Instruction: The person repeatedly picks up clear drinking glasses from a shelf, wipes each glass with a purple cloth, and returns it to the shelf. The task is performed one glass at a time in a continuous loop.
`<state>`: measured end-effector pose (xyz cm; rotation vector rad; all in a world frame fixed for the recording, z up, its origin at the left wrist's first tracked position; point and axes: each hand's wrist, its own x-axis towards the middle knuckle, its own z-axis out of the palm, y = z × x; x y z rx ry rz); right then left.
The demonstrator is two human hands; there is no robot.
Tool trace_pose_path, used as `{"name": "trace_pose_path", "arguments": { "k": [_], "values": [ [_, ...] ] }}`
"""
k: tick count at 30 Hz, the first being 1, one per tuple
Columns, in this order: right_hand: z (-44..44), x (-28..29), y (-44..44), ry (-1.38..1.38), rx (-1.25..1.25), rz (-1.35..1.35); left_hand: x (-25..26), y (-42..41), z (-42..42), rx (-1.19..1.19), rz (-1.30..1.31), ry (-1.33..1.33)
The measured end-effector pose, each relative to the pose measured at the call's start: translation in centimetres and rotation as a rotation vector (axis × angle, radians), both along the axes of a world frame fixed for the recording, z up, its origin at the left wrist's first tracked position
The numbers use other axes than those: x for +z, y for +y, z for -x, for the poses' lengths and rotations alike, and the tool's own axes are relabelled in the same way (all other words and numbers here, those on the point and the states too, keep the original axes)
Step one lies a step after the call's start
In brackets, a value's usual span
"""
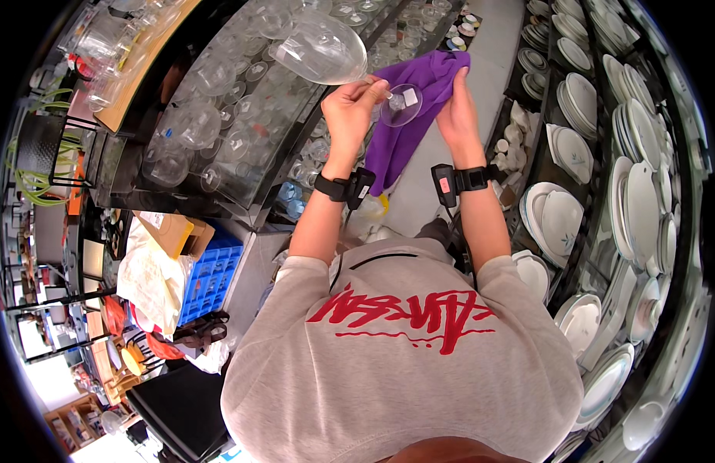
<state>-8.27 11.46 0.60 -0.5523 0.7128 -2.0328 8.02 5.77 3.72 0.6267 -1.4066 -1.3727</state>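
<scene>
A large clear wine glass [325, 49] is tilted over on its side in front of me, its bowl to the upper left. My left hand [353, 107] pinches it by the stem, near the bowl. The round foot [401, 105], with a white label stuck on it, points toward my right hand. A purple cloth [415, 110] hangs from my right hand [458, 116], whose thumb lies along its upper edge. Part of the cloth drapes behind the glass foot; I cannot tell whether they touch. The fingers of my right hand are partly hidden by the cloth.
Glass shelves [241, 133] crowded with stemware stand at the left. To the right, dark racks hold stacked white plates [560, 223] and small white ceramics [512, 136]. A blue plastic crate [210, 278] with a cardboard box [175, 234] sits lower left. A grey floor aisle [490, 52] runs between.
</scene>
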Motion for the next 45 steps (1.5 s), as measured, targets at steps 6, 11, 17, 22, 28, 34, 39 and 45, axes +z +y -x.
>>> {"name": "trace_pose_path", "arguments": {
  "k": [6,11,17,22,28,34,39,45],
  "values": [
    [-3.0,0.3,1.3,1.07,-0.202,-0.136,-0.3,-0.6,1.0,0.204,0.115,-0.089],
    [-4.5,-2.1,0.1,1.108,-0.411,-0.142,-1.4,-0.8,1.7,0.213,0.134,-0.074],
    [-5.1,-2.0,-1.0,0.945,-0.519,-0.459,-2.5,-0.6,1.8,0.299,0.296,-0.183],
    [-4.0,-2.1,-2.4,0.38,-0.333,-0.305,-2.3,-0.5,1.3,0.372,0.358,-0.265],
    [-2.9,-2.0,-0.4,0.947,-0.09,-0.221,-1.6,-0.3,1.1,0.305,0.157,-0.156],
    [-1.7,-2.2,-2.1,0.957,-0.423,-0.612,-2.9,0.9,1.2,0.342,0.47,-0.446],
    [0.7,-2.3,-1.5,0.136,-0.084,-0.182,-2.8,0.1,0.9,0.238,0.365,-0.329],
    [-1.2,-1.9,-0.2,0.608,0.104,-0.166,-2.6,-0.4,1.5,0.122,0.128,-0.17]
  ]
}}
